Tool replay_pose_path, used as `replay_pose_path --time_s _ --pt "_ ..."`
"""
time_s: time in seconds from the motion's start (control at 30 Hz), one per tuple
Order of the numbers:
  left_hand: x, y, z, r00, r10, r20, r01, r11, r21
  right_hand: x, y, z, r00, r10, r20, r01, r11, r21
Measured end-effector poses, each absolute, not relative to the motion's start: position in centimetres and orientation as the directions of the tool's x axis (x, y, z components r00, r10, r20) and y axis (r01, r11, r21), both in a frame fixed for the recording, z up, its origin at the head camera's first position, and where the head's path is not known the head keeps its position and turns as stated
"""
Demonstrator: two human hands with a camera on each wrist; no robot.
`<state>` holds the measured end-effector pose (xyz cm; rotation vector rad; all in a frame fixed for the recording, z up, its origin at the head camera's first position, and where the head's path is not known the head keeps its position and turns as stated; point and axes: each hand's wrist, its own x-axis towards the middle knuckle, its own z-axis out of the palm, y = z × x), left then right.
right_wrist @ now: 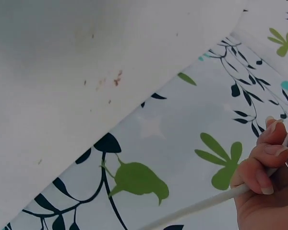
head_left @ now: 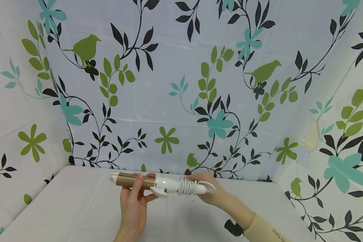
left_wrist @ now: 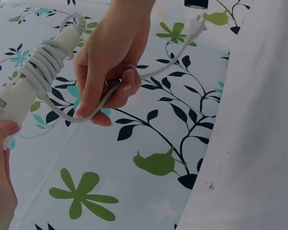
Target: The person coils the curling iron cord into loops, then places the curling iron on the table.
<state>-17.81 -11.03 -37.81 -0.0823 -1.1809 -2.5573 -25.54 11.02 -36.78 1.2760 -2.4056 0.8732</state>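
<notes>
A curling iron point(head_left: 166, 184) with a bronze barrel and a white handle is held level above the white table. My left hand point(head_left: 133, 203) grips it around the barrel, thumb across the front. White cord point(head_left: 187, 187) is wound in several coils around the handle. Beyond the handle end, my right hand point(left_wrist: 113, 67) pinches a loose length of the cord between thumb and fingers. The cord's free end with its plug point(left_wrist: 198, 28) trails past that hand. In the right wrist view, the cord runs through the curled fingers point(right_wrist: 259, 175).
A white tabletop point(head_left: 87, 201) lies below, with small reddish-brown specks point(right_wrist: 117, 79) on it. Fabric printed with leaves, birds and flowers point(head_left: 166, 139) hangs behind and at both sides. A black object point(head_left: 233, 228) is at the right wrist.
</notes>
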Motion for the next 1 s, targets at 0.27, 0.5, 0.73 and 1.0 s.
replay_pose_path --time_s 0.27,0.5,0.73,1.0 --pt "-18.1 -10.9 -37.8 -0.949 -0.261 0.176 0.303 -0.609 0.733 -23.7 10.1 -39.8 -0.739 -0.573 0.354 -0.674 0.627 -0.391" --pt "-18.0 -10.9 -37.6 -0.950 -0.269 0.159 0.293 -0.593 0.750 -22.8 9.0 -41.1 -0.787 -0.496 0.367 -0.613 0.554 -0.564" --pt "-18.0 -10.8 -37.5 -0.948 -0.276 0.156 0.296 -0.591 0.751 -22.6 8.6 -42.3 -0.776 -0.504 0.379 -0.624 0.522 -0.582" --pt "-17.9 -10.7 -37.6 -0.947 -0.286 0.147 0.295 -0.592 0.750 -21.6 8.7 -43.0 -0.802 -0.514 0.303 -0.578 0.543 -0.609"
